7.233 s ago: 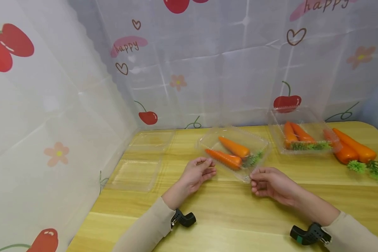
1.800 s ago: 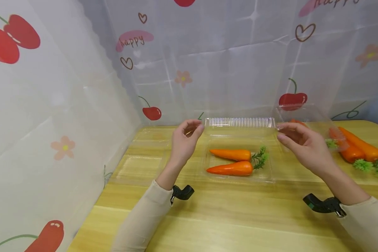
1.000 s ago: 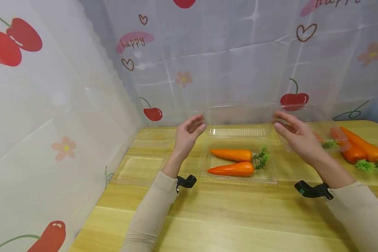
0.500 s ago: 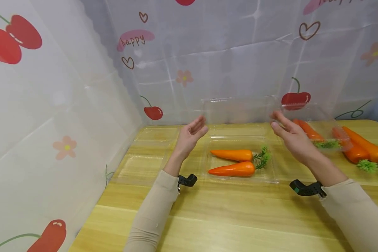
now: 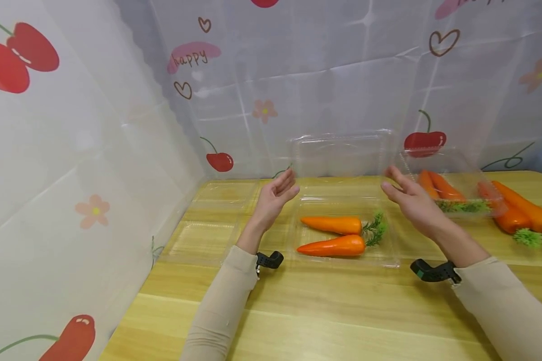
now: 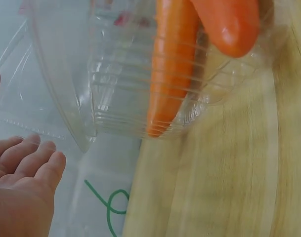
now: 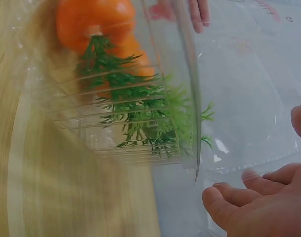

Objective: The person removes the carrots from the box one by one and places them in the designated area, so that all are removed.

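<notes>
A clear plastic hinged box (image 5: pixel 298 255) sits mid-table, its lid (image 5: pixel 343 135) tipped up and back toward the wall covering. Two toy carrots lie in its base: an upper carrot (image 5: pixel 329 224) and a lower carrot (image 5: pixel 329 246), green tops to the right. My left hand (image 5: pixel 273 196) is at the box's left side with fingers extended, near the lid edge. On the other side my right hand (image 5: pixel 411 201) faces it, fingers likewise extended. Both wrist views show the left fingers (image 6: pixel 39 160) and right fingers (image 7: pixel 239 192) close to the lid, gripping nothing.
Another clear box (image 5: pixel 469 213) with carrots (image 5: pixel 447 188) stands back right, beside two loose carrots (image 5: pixel 524 208). An open clear box (image 5: pixel 203 243) lies at the left. The printed covering (image 5: pixel 325 90) rises directly behind the table (image 5: pixel 334 311).
Earlier the middle box was closed and turned askew, my fingers at its near side. It now lies squared with its lid raised and tipped back; my hands have come away from the lid.
</notes>
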Tool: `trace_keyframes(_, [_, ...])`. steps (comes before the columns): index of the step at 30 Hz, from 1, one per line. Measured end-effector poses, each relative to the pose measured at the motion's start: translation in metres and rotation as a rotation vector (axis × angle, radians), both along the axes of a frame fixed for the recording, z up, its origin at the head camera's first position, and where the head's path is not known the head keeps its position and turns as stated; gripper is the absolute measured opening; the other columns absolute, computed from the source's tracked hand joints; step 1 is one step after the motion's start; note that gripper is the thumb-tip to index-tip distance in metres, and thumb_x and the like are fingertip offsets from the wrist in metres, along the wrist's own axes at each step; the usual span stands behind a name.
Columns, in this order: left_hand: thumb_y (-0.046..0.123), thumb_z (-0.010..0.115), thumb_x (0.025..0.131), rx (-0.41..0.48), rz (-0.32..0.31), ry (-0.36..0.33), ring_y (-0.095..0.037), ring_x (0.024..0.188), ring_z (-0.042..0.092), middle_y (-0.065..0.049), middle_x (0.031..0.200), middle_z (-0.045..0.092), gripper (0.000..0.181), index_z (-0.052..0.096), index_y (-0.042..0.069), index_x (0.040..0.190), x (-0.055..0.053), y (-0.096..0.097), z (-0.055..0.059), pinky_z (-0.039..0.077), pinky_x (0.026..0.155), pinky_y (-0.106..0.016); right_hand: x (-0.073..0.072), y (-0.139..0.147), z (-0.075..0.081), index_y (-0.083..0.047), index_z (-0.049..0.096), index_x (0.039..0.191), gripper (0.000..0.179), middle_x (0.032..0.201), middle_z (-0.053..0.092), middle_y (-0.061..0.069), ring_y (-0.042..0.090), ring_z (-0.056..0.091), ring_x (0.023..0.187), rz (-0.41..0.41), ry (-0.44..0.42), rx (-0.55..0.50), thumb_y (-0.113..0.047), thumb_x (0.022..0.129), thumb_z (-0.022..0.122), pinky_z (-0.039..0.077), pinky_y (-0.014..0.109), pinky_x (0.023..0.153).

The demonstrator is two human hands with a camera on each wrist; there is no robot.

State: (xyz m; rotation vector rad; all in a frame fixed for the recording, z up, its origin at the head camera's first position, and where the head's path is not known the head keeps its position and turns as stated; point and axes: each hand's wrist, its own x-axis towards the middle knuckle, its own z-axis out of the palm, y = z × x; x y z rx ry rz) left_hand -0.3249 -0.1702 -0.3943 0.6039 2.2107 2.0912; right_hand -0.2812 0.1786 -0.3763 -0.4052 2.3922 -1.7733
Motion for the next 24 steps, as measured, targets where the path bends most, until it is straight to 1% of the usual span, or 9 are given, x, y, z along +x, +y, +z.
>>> trace_keyframes(6, [0.013, 0.062, 0.104, -0.005, -0.005, -0.031, -0.028, 0.152, 0.039, -0.012, 0.166, 0.037, 0.064, 0.033, 0.007, 0.161, -0.002, -0.002, -0.004, 0.041, 0.119, -0.041, -0.005, -0.004, -0.001, -0.009, -0.011, 0.164, 0.081, 0.173, -0.005, 0.017, 0.048, 0.015, 0.155, 0.005, -0.035, -0.012, -0.045, 0.111, 0.039, 0.014, 0.064, 0.124])
trace_keyframes(10, [0.013, 0.060, 0.105, -0.005, -0.016, -0.042, -0.028, 0.153, 0.037, -0.017, 0.167, 0.033, 0.066, 0.029, 0.002, 0.162, -0.005, -0.003, -0.008, 0.039, 0.121, -0.042, -0.007, -0.006, -0.002, -0.008, -0.011, 0.164, 0.081, 0.173, -0.006, 0.018, 0.050, 0.017, 0.154, 0.009, -0.066, -0.024, -0.044, 0.111, 0.039, 0.015, 0.063, 0.124])
trace_keyframes(13, [0.014, 0.059, 0.106, -0.006, -0.019, -0.048, -0.027, 0.154, 0.035, -0.019, 0.167, 0.032, 0.065, 0.029, 0.002, 0.162, -0.006, -0.003, -0.011, 0.036, 0.123, -0.044, -0.008, -0.008, -0.003, -0.005, -0.010, 0.164, 0.081, 0.173, -0.004, 0.020, 0.048, 0.016, 0.155, 0.008, -0.077, -0.026, -0.043, 0.111, 0.039, 0.017, 0.062, 0.125])
trace_keyframes(16, [0.016, 0.059, 0.106, -0.009, -0.020, -0.066, -0.026, 0.154, 0.035, -0.018, 0.166, 0.033, 0.064, 0.031, 0.004, 0.162, -0.006, -0.004, -0.013, 0.033, 0.124, -0.046, -0.009, -0.008, -0.003, -0.003, -0.009, 0.163, 0.081, 0.172, -0.003, 0.022, 0.046, 0.011, 0.157, 0.014, -0.093, -0.026, -0.042, 0.112, 0.039, 0.017, 0.061, 0.125])
trace_keyframes(20, [0.017, 0.059, 0.106, 0.008, -0.025, -0.103, -0.025, 0.155, 0.034, -0.016, 0.167, 0.034, 0.064, 0.031, 0.005, 0.162, -0.008, -0.005, -0.017, 0.031, 0.126, -0.045, -0.010, -0.008, -0.005, -0.002, -0.012, 0.162, 0.080, 0.172, -0.007, 0.023, 0.047, 0.008, 0.156, 0.025, -0.118, -0.029, -0.041, 0.112, 0.037, 0.014, 0.061, 0.126])
trace_keyframes(24, [0.016, 0.058, 0.106, 0.028, -0.028, -0.120, -0.024, 0.156, 0.031, -0.017, 0.168, 0.031, 0.065, 0.028, 0.004, 0.162, -0.008, -0.004, -0.019, 0.031, 0.126, -0.043, -0.011, -0.010, -0.010, 0.001, -0.012, 0.161, 0.081, 0.170, -0.008, 0.026, 0.048, 0.005, 0.156, 0.029, -0.121, -0.061, -0.040, 0.112, 0.036, 0.012, 0.062, 0.126])
